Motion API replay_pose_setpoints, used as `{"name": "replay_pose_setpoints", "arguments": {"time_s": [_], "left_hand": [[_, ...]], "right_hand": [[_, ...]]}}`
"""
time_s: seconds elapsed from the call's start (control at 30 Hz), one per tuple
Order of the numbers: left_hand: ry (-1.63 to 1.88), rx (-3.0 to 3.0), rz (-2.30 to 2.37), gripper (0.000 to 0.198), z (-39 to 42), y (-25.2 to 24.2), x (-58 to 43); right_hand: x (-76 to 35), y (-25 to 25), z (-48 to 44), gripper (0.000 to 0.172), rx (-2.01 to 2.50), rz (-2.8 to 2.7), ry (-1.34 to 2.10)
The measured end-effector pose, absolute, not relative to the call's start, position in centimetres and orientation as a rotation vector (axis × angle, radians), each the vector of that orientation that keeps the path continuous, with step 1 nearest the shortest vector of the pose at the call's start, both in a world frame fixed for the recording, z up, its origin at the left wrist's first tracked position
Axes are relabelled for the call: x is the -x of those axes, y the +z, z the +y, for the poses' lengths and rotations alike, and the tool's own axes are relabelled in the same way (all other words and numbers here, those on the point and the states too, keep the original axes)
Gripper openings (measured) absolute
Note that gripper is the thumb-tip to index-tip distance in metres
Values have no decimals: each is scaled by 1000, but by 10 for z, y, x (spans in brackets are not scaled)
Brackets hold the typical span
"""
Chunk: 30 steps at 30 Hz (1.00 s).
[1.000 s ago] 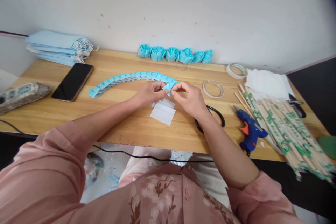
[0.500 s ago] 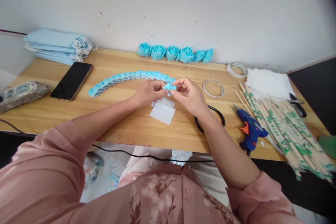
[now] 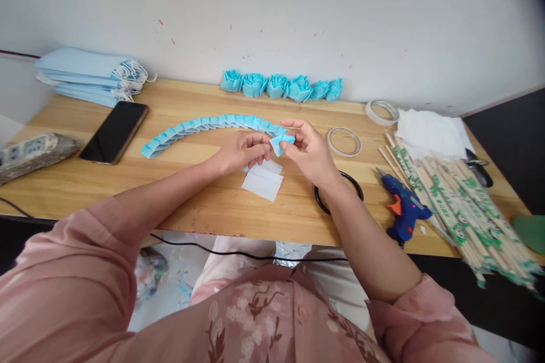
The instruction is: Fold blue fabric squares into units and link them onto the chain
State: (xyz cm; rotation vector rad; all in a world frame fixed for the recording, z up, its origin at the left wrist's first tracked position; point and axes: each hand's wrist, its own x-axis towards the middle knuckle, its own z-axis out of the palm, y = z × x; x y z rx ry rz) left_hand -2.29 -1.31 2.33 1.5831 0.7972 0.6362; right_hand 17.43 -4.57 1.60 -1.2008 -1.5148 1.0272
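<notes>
The one view looks from the person's head, facing forward and down across the shirt (image 3: 255, 317) along its lower edge. Wide and fairly near, it looks onto the table (image 3: 213, 207) from above, with the left hand (image 3: 247, 150) and right hand (image 3: 310, 150) around mid-view and the wall (image 3: 272, 5) facing it across the top.

The right hand (image 3: 313, 157) pinches a folded blue piece (image 3: 278, 144) (white sheets (image 3: 263, 181) lie nearby) beside the left hand (image 3: 239, 153).
</notes>
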Motion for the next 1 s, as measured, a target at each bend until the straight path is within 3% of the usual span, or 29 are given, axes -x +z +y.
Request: {"name": "replay_pose_setpoints", "arguments": {"time_s": [0.13, 1.0], "left_hand": [[623, -1606, 834, 26, -14, 24, 22], [688, -1580, 880, 28, -15, 22, 21]], "right_hand": [[-173, 17, -45, 42, 1201, -1505, 1039], [-170, 5, -43, 41, 1139, -1477, 970]]}}
